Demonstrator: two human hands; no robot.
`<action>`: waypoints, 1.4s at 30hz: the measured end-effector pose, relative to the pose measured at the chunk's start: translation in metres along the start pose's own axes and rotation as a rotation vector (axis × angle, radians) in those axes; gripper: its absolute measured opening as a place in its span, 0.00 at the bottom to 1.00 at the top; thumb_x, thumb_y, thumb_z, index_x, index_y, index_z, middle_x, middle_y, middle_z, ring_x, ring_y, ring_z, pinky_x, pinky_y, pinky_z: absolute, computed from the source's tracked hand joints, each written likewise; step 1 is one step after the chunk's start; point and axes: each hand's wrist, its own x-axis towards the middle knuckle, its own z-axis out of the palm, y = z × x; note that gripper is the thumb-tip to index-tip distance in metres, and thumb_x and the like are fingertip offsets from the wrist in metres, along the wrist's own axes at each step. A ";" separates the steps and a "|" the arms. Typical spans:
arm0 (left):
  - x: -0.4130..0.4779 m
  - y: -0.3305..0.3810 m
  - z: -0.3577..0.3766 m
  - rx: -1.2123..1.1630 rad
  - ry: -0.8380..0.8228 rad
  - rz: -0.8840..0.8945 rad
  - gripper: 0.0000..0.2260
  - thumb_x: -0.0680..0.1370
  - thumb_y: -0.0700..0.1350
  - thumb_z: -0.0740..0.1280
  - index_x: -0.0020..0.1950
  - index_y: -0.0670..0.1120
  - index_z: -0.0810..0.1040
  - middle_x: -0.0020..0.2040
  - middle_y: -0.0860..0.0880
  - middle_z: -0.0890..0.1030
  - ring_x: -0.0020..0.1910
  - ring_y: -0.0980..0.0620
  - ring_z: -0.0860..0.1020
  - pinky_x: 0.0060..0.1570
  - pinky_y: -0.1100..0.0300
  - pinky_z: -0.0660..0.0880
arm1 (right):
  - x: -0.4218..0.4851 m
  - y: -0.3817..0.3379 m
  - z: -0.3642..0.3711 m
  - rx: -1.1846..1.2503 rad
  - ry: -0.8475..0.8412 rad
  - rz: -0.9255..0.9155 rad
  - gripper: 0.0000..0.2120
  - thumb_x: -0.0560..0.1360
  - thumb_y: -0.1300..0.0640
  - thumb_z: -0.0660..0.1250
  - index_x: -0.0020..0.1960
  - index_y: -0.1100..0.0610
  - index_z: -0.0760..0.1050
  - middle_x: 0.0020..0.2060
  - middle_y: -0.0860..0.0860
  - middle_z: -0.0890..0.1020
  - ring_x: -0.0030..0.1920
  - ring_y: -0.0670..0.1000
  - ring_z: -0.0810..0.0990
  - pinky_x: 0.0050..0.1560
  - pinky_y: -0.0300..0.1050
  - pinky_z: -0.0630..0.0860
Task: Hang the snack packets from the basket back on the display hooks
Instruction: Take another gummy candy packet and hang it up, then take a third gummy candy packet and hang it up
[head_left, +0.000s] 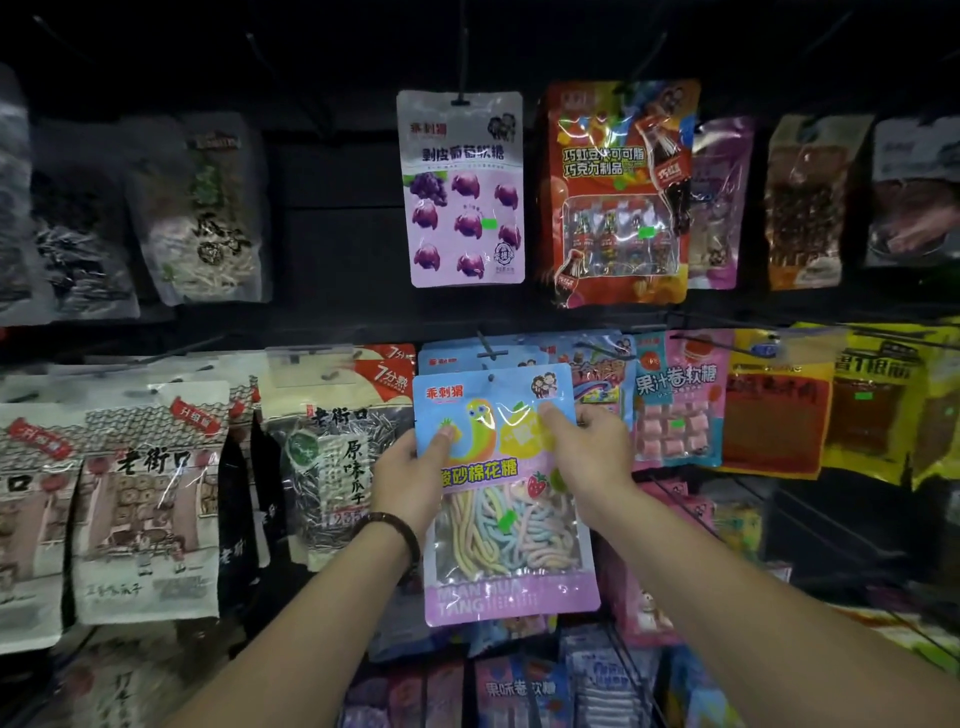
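Head view: a person is facing a dark display wall and is holding a marshmallow packet (506, 499) upright before its middle row. The left grip (410, 478) is pinching the packet's left edge, thumb lying on the printed front and fingers passing behind; a beaded bracelet (396, 530) is circling that wrist. The right grip (592, 447) is pinching the upper right edge in the same manner, thumb on the front near the top corner. The packet's top hole is sitting just below a black hook (491, 354), which is already carrying blue packets (457, 358) directly behind; whether the hook's tip is passing through the hole cannot be told. To the left, sunflower-seed packets (332, 457) are hanging in overlapping rows just beside the held packet. To the right, a pink fruit-roll packet (675, 410) is hanging just beside the right grip, with yellow packets (862, 465) farther along. In the upper row, a grape-gummy packet (460, 192) is hanging from its own hook, and a red chocolate packet (618, 192) is hanging just beside it. Further packets are lying below the forearms, too blurred to identify.
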 end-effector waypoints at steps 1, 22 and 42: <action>0.002 -0.001 0.000 0.006 0.005 0.001 0.07 0.82 0.52 0.69 0.51 0.52 0.86 0.48 0.51 0.89 0.51 0.44 0.86 0.56 0.39 0.82 | 0.002 0.000 0.001 -0.025 0.001 0.004 0.23 0.79 0.47 0.73 0.43 0.68 0.75 0.30 0.54 0.77 0.29 0.54 0.74 0.33 0.50 0.71; 0.007 -0.040 0.024 0.358 0.158 -0.129 0.26 0.80 0.49 0.68 0.75 0.40 0.68 0.67 0.41 0.78 0.63 0.37 0.78 0.63 0.45 0.77 | 0.007 0.011 -0.017 -0.724 -0.242 0.008 0.23 0.82 0.45 0.69 0.67 0.62 0.75 0.47 0.54 0.82 0.39 0.50 0.78 0.36 0.44 0.72; -0.316 -0.381 -0.087 0.901 -0.492 -0.083 0.09 0.74 0.39 0.70 0.51 0.50 0.80 0.50 0.50 0.80 0.48 0.51 0.78 0.51 0.60 0.74 | -0.319 0.359 -0.160 -0.867 -0.872 0.518 0.07 0.73 0.46 0.69 0.45 0.49 0.78 0.41 0.48 0.86 0.43 0.49 0.85 0.50 0.47 0.83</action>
